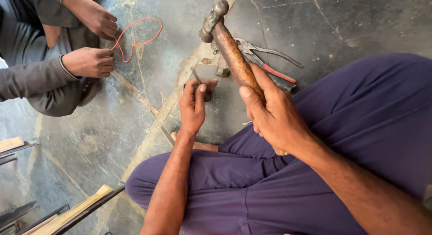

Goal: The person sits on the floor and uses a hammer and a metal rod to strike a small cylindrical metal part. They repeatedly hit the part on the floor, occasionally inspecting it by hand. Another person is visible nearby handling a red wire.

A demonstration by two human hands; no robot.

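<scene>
Right hand [274,116] clamped on hammer [229,46]; left hand [193,104] pinching small metal piece [198,77]; pliers [265,59] behind hammer.

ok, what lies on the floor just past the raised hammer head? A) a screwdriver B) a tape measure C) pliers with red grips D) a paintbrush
C: the pliers, red on one handle, lie open on the stone floor beside the hammer gripped in the right hand.

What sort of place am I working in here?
Probably an informal floor-level workshop: the person sits on a cracked stone floor, right hand raising a hammer, pliers lying nearby, and another person's hands bending red wire.
</scene>
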